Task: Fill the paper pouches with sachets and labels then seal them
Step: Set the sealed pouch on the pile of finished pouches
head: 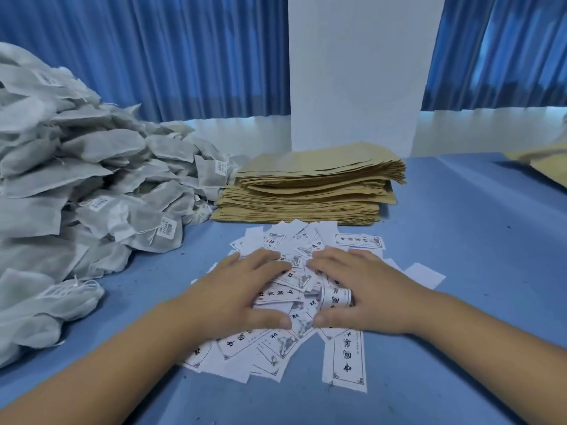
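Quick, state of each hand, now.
Left hand: open, flat on the pile of white printed paper labels.
Right hand: open, resting on the same pile.

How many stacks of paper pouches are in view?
1: the pouch stack sits mid-table, behind the labels and right of the sachet heap. Tan paper at the right edge may be more pouches, cut off.

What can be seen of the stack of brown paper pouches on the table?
The stack of pouches is a thick pile of flat tan paper envelopes lying on the blue table. Its layers are loosely aligned, the upper ones shifted back and right, edges slightly wavy. It sits before a white panel; the heap of sachets meets its left side and scattered labels reach its near edge. Neither the left hand nor the right hand touches it.
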Available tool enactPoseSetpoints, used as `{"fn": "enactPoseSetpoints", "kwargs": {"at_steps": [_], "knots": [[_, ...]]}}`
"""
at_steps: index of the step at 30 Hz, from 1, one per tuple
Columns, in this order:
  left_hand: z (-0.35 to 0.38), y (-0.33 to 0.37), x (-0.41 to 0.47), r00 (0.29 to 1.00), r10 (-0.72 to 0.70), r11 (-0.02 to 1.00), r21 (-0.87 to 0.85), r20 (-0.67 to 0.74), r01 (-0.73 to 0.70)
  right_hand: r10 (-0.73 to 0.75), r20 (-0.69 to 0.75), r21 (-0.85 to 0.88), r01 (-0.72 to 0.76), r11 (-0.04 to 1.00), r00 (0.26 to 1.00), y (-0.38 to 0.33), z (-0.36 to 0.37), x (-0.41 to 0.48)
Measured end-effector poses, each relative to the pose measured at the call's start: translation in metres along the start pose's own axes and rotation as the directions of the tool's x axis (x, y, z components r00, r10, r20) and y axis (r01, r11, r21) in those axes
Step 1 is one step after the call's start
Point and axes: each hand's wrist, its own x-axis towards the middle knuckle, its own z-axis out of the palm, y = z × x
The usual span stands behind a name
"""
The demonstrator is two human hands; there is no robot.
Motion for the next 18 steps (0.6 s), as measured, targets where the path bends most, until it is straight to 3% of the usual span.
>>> {"fn": "enactPoseSetpoints", "kwargs": {"at_steps": [3,5,8,12,15,18], "knots": [[-0.004,-0.008,0.016,1.0,-0.008,1.0,0.007,0.025,0.008,0.001,-0.031,0.028,0.0,1.0,1.0,0.0,-0.001,-0.003],[-0.008,-0.012,0.026,0.998,-0.048,0.984,-0.17,0.029,0.053,-0.023,-0.022,0.075,0.025,0.997,0.999,0.001,-0.006,-0.006],[-0.016,-0.02,0.037,0.989,-0.144,0.807,-0.582,-0.038,0.096,-0.054,-0.031,0.242,0.06,0.969,0.998,0.001,-0.018,-0.004],[-0.018,-0.039,0.04,0.917,-0.332,0.679,-0.731,-0.22,0.07,0.019,-0.117,0.326,0.02,0.945,0.993,0.004,-0.033,0.018],[-0.006,-0.046,0.044,0.859,-0.405,0.72,-0.688,-0.311,0.091,0.088,-0.191,0.146,-0.06,0.988,0.978,0.011,-0.04,0.056],[0.003,-0.052,0.046,0.878,-0.357,0.811,-0.572,-0.318,0.122,0.126,-0.288,0.005,-0.13,0.991,0.949,0.019,-0.049,0.105]]}}
